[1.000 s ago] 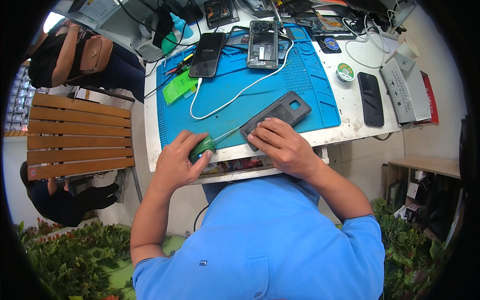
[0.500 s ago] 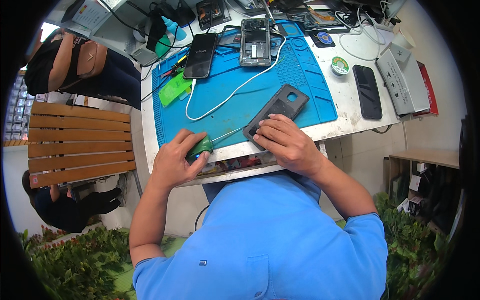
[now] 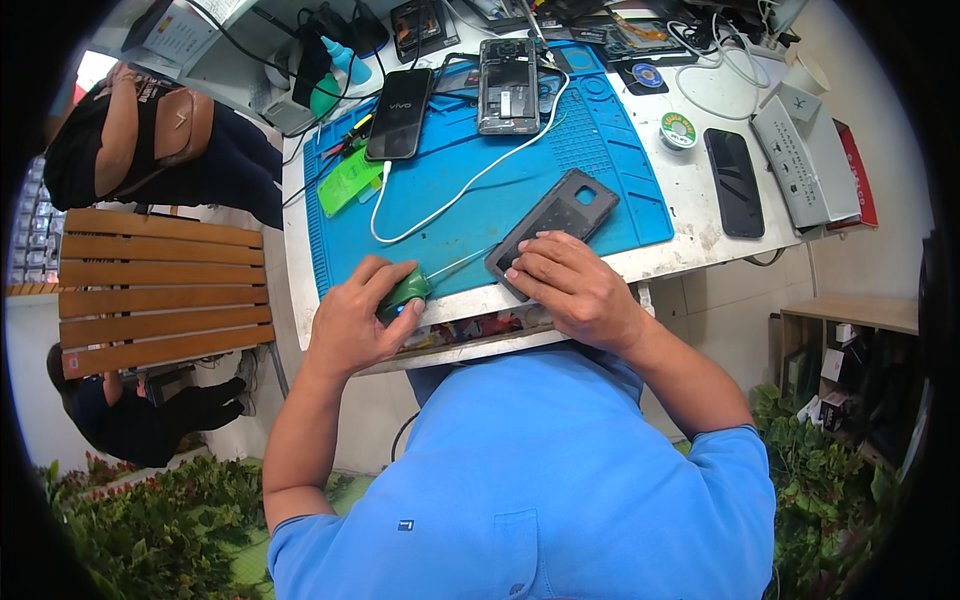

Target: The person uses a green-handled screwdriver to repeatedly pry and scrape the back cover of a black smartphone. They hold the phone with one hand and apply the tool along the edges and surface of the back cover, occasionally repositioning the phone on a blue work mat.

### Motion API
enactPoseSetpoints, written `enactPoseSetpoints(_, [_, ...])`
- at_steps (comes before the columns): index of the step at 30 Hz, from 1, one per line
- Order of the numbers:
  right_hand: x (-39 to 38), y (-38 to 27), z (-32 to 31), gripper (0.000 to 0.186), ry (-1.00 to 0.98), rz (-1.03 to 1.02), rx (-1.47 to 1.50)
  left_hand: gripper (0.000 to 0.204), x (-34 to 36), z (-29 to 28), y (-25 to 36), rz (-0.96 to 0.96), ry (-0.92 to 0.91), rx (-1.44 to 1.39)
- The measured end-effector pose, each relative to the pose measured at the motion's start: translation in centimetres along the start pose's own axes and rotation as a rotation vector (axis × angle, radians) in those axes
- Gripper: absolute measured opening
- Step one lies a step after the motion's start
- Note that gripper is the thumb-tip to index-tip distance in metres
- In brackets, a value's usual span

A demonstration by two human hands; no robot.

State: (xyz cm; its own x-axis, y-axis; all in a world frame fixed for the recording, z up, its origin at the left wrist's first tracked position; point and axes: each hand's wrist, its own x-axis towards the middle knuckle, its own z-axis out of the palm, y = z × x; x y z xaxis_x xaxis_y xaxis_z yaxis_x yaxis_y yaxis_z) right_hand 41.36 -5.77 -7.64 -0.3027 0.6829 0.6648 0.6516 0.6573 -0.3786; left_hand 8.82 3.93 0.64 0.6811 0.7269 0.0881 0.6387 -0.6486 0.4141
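Observation:
My left hand (image 3: pixel 360 315) is closed around a small green object (image 3: pixel 410 292) at the table's front edge; a tiny blue light glows on it near the thumb. From this object a thin pale line, maybe a rod or a strand, runs toward a dark phone back cover (image 3: pixel 575 208). I cannot tell what the line is. My right hand (image 3: pixel 575 285) grips the cover's lower end with bent fingers. The cover has a squarish cutout near its far end and lies tilted over the front of the blue mat (image 3: pixel 460 210).
Beyond my hands lie a lit phone (image 3: pixel 400 115) with a white cable (image 3: pixel 450 205), an opened phone (image 3: pixel 508 85) and a green case (image 3: pixel 348 182). A solder spool (image 3: pixel 678 132), another phone (image 3: pixel 735 180) and a white box (image 3: pixel 800 165) occupy the right. People (image 3: pixel 150 140) are at the left.
My left hand and the green object have shifted very slightly to the right. My right hand and the back cover stay nearly where they were.

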Motion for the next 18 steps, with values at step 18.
enactPoseSetpoints(18, [-0.1, 0.1, 0.1, 0.043, 0.004, -0.012, -0.005, 0.044, 1.3, 0.4, 0.6, -0.005, -0.021, 0.009])
